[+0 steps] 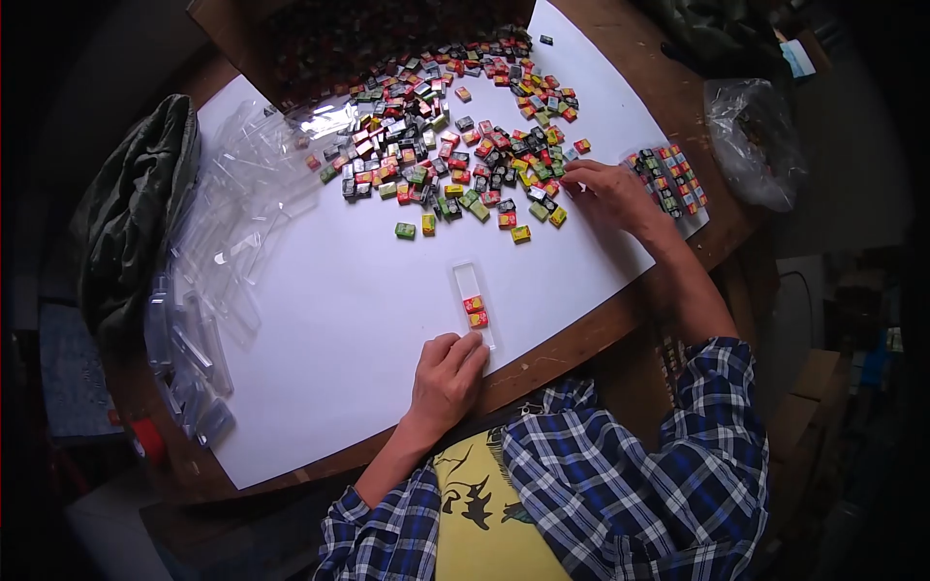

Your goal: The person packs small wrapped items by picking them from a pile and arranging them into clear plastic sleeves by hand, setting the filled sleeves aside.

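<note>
A narrow clear plastic tray (466, 279) lies on the white board near the front edge. Two small red and yellow boxes (475, 312) sit in its nearer half. My left hand (450, 376) has its fingers curled against the near end of this tray, covering part of it. To the right, my right hand (620, 198) is at the edge of a loose pile of small coloured boxes (455, 155). Its fingertips are bent together beside green and yellow boxes. Whether a box is between them is too small to make out.
Many clear plastic cases (228, 223) are heaped on the left beside a dark cloth (140, 213). A big open carton (228, 39) stands at the back. Filled rows of small boxes (668, 179) lie at right, near a clear plastic bag (756, 145). The white board (339, 368) covers the wooden table.
</note>
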### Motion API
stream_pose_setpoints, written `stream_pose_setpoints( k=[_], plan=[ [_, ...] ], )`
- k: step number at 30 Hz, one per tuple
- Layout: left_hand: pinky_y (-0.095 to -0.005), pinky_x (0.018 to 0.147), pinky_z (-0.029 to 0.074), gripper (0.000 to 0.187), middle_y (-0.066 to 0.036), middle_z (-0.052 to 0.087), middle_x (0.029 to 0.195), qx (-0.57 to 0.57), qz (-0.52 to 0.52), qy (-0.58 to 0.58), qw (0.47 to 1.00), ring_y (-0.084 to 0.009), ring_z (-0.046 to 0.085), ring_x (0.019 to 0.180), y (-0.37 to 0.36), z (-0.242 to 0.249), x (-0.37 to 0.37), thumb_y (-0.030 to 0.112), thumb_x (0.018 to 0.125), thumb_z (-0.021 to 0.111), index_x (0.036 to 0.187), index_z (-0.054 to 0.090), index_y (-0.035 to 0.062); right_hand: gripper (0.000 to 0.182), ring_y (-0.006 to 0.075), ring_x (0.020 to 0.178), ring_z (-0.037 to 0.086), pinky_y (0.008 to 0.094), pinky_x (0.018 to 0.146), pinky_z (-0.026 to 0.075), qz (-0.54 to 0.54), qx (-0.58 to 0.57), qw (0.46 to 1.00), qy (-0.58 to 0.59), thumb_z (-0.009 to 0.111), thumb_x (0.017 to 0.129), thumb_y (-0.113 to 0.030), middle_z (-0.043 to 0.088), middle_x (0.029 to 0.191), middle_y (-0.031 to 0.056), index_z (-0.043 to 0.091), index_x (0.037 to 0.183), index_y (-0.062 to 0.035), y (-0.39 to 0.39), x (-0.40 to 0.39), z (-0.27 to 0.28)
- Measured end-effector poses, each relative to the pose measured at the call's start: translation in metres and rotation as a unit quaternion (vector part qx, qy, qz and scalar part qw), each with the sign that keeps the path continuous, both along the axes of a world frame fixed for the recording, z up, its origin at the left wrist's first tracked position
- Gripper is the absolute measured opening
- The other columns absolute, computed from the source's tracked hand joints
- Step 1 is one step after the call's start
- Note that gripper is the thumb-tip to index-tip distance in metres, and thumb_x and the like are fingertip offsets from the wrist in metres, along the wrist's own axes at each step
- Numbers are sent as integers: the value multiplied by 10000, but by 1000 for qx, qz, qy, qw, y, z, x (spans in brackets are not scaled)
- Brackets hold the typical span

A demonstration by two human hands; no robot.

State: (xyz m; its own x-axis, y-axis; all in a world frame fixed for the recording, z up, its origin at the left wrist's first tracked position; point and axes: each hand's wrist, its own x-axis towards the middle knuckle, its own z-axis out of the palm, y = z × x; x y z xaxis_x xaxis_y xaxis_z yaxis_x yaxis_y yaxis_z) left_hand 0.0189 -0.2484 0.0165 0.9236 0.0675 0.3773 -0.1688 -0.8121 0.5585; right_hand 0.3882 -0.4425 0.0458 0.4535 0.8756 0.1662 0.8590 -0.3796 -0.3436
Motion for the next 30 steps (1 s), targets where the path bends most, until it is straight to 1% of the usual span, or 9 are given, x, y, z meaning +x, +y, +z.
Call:
stream_pose_setpoints(
  k=[3,6,10,14,18,20,24,29,30],
  plan=[
    [-406,894,541,291,-96,723,1218,3,-3,-10,1000,-295,661,1040,0,-3,-1,6,813,762,1101,729,14,234,260,859,767,356,771,612,28,-20,999,3,807,913,-54,760,1207,79,743,1136,-84,2,2,6],
    [-409,901,543,278,-99,722,1221,7,-3,-13,1000,-295,662,1043,-1,-3,-1,18,823,763,1099,727,13,164,255,797,747,363,737,599,-11,-113,993,10,811,909,-68,753,1120,81,720,1045,-79,2,-4,19],
    [-411,917,546,272,-104,720,1225,6,-2,-16,1000,-294,665,1054,-1,-3,-1,41,840,766,1106,726,7,164,285,761,734,406,686,586,-33,-66,997,3,820,852,-109,735,1016,77,694,954,-82,-4,-7,10],
    [-407,897,561,260,-94,742,1209,14,6,-27,1000,-295,669,1037,-3,-6,-3,52,848,794,1101,743,20,209,210,709,708,361,629,562,-38,19,998,40,838,848,-86,728,1043,69,677,980,-69,6,-50,12],
    [-405,886,567,246,-89,755,1193,21,-7,-27,999,-294,673,1026,-1,-7,-3,60,856,802,1094,754,25,240,206,705,702,361,610,557,43,53,997,47,846,831,-88,716,1053,62,668,992,-72,43,-106,14],
    [-405,887,567,241,-90,755,1189,22,-14,-29,999,-293,674,1026,0,-7,-2,64,859,800,1093,755,24,266,222,716,712,360,635,578,120,17,991,49,850,825,-92,720,1100,70,671,1022,-75,61,-122,10],
    [-405,889,567,233,-90,754,1189,24,-12,-26,999,-291,674,1027,1,-7,-5,60,862,788,1089,754,19,284,240,719,718,359,645,588,177,44,982,48,856,827,-103,724,1145,73,668,1038,-75,83,-137,0],
    [-404,892,566,242,-89,754,1187,13,-14,-27,999,-289,674,1027,0,-7,-3,53,854,784,1092,753,19,257,264,773,749,367,681,605,143,78,983,79,845,852,-94,739,1141,82,680,1048,-65,73,-130,5],
    [-404,893,566,245,-89,754,1186,12,-14,-26,999,-290,674,1027,1,-7,-4,52,852,784,1093,753,20,245,275,796,756,370,696,611,98,79,990,63,832,866,-84,745,1138,86,686,1061,-62,68,-123,0]
  ],
)
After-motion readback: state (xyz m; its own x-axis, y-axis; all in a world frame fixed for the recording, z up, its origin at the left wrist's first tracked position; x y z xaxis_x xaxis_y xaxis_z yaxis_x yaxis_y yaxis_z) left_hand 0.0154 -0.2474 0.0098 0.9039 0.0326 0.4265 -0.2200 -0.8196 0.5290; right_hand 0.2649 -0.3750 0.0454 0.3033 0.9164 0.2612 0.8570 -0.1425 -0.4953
